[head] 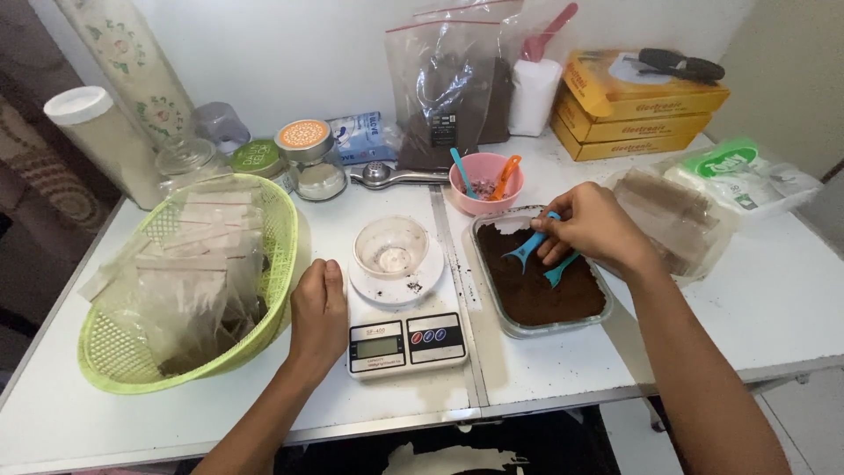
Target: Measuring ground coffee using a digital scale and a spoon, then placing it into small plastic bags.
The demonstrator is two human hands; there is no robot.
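Note:
My right hand (pixel 593 229) hovers over a clear rectangular tray (pixel 512 327) filled with dark brown powder, and its fingers grip two blue plastic spoons (pixel 530 245) that dip toward the powder. My left hand (pixel 318 310) rests flat on the white table just left of a small white digital scale (pixel 406 339). On the scale's round platform stands an empty clear cup (pixel 390 248). Dark crumbs are scattered on the platform and the table beside it.
A green mesh basket (pixel 105 347) with several small filled plastic bags sits at the left. A pink bowl (pixel 485 183) with spoons, jars, zip bags of dark powder, yellow boxes (pixel 642 110) and a stack of empty bags (pixel 677 220) line the back and right.

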